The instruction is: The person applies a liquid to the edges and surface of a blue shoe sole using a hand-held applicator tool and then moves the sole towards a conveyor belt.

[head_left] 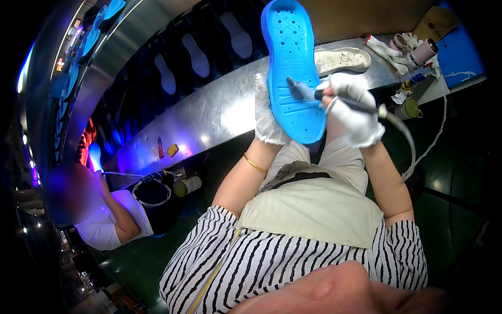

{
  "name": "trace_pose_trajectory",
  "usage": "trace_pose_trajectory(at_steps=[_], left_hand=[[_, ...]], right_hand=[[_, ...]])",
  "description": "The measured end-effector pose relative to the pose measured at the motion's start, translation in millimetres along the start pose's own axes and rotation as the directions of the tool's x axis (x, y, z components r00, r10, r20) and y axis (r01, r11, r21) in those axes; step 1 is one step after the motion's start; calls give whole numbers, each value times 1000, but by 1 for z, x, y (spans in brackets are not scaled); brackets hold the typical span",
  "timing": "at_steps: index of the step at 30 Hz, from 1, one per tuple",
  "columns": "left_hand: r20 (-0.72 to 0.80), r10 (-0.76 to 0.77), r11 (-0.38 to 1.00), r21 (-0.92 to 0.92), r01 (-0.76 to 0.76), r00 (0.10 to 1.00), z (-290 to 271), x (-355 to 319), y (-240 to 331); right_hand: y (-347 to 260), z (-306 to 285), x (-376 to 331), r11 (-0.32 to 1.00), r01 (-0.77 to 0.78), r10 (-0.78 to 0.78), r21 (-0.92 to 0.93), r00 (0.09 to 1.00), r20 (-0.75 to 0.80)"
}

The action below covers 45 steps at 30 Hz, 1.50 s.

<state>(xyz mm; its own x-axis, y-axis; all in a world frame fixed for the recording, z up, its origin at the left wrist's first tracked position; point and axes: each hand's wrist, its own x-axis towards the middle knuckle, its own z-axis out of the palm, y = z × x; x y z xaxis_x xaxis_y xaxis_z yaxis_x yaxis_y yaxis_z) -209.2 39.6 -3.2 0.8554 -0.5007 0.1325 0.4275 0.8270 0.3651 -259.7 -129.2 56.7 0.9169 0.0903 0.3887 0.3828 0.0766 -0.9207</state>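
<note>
A bright blue shoe sole [292, 57] stands tilted in front of me, its grooved, holed face turned toward me. My left hand [267, 116], in a white knitted glove, grips the sole along its left edge near the heel; most of its fingers are hidden behind it. Closed round a black-handled brush [301, 90] is my right hand [354, 109], in a white glove with bare fingertips. The dark bristles are at the sole's face, over its middle grooves. From the handle's rear a pale hose [407, 133] curves down to the right.
Behind the blue sole, a whitish sole [345, 60] lies on the metal bench [219, 112]. Dark soles [196, 55] line the machine beyond. Spools [422, 51] and a glove [388, 53] sit at right. At left, a co-worker in a white shirt [112, 217] holds a glowing sole.
</note>
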Motion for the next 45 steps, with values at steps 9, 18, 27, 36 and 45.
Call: trace_pose_trajectory(at_steps=[9, 18, 27, 36, 45], left_hand=[[60, 162, 963, 207, -171, 985, 36, 15, 14], [179, 174, 977, 88, -192, 968, 49, 18, 28], [334, 73, 988, -150, -23, 940, 46, 20, 40], [199, -36, 999, 17, 33, 979, 47, 28, 57], [-86, -31, 946, 320, 57, 996, 44, 33, 64]], right_hand=[[3, 8, -19, 992, -79, 80, 100, 997, -10], [5, 15, -11, 779, -294, 266, 553, 955, 131], [0, 1, -1, 952, -182, 162, 246, 982, 98], [17, 6, -17, 916, -334, 270, 221, 923, 275], [-2, 6, 8, 992, 119, -125, 45, 970, 209]])
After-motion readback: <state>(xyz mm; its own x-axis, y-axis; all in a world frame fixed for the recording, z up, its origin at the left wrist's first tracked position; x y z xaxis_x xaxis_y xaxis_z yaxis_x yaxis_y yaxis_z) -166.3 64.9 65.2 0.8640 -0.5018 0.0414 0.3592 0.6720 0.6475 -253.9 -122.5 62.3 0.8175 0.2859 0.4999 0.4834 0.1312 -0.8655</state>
